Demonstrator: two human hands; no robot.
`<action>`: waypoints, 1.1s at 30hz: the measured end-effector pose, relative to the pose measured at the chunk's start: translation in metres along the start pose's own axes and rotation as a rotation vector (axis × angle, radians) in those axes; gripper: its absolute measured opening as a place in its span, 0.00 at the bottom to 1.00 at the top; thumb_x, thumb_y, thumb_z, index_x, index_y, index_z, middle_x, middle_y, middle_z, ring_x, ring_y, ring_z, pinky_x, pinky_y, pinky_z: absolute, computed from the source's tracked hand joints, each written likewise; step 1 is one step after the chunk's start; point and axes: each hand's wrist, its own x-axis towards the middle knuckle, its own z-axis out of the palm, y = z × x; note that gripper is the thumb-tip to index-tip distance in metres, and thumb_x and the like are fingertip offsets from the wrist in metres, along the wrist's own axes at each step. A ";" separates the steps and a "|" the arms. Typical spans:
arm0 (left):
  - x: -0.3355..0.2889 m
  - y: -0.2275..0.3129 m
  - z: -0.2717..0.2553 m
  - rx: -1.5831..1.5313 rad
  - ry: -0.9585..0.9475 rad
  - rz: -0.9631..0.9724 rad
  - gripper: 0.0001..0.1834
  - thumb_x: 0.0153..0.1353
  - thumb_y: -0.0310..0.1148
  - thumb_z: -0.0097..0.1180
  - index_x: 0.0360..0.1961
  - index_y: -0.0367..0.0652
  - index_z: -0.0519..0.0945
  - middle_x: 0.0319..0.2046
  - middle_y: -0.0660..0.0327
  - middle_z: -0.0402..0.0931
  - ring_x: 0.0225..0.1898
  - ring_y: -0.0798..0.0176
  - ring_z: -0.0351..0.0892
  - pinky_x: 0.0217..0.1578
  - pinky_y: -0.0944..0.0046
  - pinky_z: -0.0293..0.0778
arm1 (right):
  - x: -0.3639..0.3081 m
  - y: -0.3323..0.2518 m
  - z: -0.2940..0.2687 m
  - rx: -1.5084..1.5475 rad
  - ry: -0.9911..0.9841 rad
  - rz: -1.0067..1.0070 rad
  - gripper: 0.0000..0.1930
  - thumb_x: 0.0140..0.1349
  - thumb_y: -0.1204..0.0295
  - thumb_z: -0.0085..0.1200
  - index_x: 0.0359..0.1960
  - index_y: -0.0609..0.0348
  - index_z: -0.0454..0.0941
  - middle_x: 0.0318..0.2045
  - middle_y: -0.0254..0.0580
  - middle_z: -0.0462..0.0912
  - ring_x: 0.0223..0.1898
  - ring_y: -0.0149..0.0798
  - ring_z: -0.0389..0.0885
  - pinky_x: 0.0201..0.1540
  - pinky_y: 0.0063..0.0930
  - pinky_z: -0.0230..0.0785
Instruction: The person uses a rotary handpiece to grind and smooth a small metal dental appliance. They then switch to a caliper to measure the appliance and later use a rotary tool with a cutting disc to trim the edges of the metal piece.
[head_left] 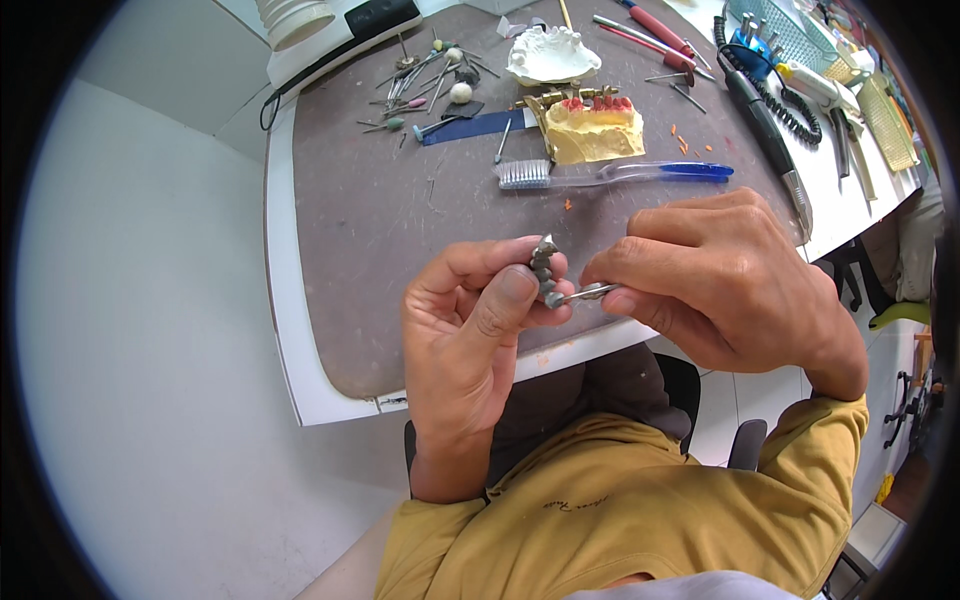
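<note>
Between the thumb and fingers of my left hand [455, 325] is a grey metal dental bridge [541, 265], a curved row of several tooth shapes held upright. My right hand [735, 275] pinches a slim, shiny metal tool [592, 291]. Its tip meets the lowest tooth of the bridge, or lies right beside it; I cannot tell which. Most of the tool is hidden in my right fingers. Both hands are raised over the front edge of the bench. Beyond them lies a clear toothbrush [590, 176] with a blue handle end.
Behind the toothbrush stands a yellow dental model [597, 132] with red teeth, near a white plaster cast [552, 56]. Loose grinding burs [440, 75] lie at the back left. A black rotary handpiece [760, 125] with a coiled cord rests on the right. Blue baskets [800, 35] stand behind it.
</note>
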 end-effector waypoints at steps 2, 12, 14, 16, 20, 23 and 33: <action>0.000 0.000 0.000 0.000 -0.007 0.002 0.12 0.62 0.25 0.60 0.45 0.30 0.79 0.38 0.47 0.82 0.39 0.58 0.84 0.37 0.63 0.86 | 0.000 0.000 0.001 0.004 0.004 -0.003 0.06 0.57 0.72 0.59 0.35 0.58 0.79 0.19 0.38 0.72 0.18 0.45 0.73 0.20 0.37 0.61; 0.005 0.001 0.002 0.048 -0.037 -0.026 0.19 0.64 0.29 0.59 0.53 0.31 0.75 0.47 0.46 0.78 0.39 0.63 0.83 0.39 0.64 0.84 | 0.001 0.000 0.000 0.163 -0.032 0.094 0.06 0.63 0.72 0.54 0.30 0.60 0.79 0.17 0.40 0.77 0.17 0.44 0.77 0.19 0.33 0.64; 0.005 0.000 0.002 0.067 -0.036 -0.018 0.19 0.64 0.30 0.59 0.53 0.31 0.75 0.49 0.45 0.77 0.39 0.62 0.83 0.40 0.64 0.84 | 0.001 -0.001 -0.002 0.212 -0.047 0.138 0.08 0.65 0.72 0.53 0.29 0.60 0.79 0.15 0.38 0.77 0.16 0.42 0.77 0.20 0.32 0.65; 0.005 -0.002 0.003 0.109 -0.031 0.002 0.20 0.64 0.31 0.59 0.54 0.31 0.75 0.50 0.44 0.77 0.39 0.62 0.83 0.41 0.63 0.84 | 0.004 -0.001 -0.003 0.253 -0.041 0.163 0.10 0.66 0.71 0.51 0.27 0.61 0.79 0.13 0.37 0.77 0.15 0.41 0.77 0.20 0.30 0.66; 0.004 -0.004 0.006 0.195 -0.018 0.054 0.19 0.65 0.30 0.58 0.54 0.30 0.75 0.51 0.42 0.76 0.40 0.60 0.84 0.41 0.63 0.84 | 0.007 -0.002 -0.006 0.225 -0.070 0.190 0.12 0.66 0.71 0.51 0.25 0.61 0.78 0.13 0.37 0.76 0.15 0.40 0.77 0.20 0.31 0.65; 0.002 -0.006 0.003 0.198 -0.033 0.070 0.19 0.65 0.29 0.57 0.54 0.30 0.74 0.50 0.40 0.77 0.41 0.60 0.84 0.40 0.63 0.84 | 0.008 -0.003 -0.006 0.239 -0.059 0.200 0.12 0.66 0.71 0.51 0.24 0.61 0.77 0.13 0.38 0.76 0.15 0.40 0.77 0.20 0.31 0.65; 0.003 -0.008 0.004 0.210 -0.052 0.133 0.21 0.64 0.27 0.58 0.55 0.28 0.73 0.50 0.40 0.77 0.44 0.59 0.83 0.42 0.64 0.83 | 0.007 -0.006 -0.003 0.198 -0.024 0.182 0.09 0.65 0.72 0.52 0.28 0.62 0.78 0.13 0.40 0.75 0.16 0.43 0.77 0.20 0.33 0.65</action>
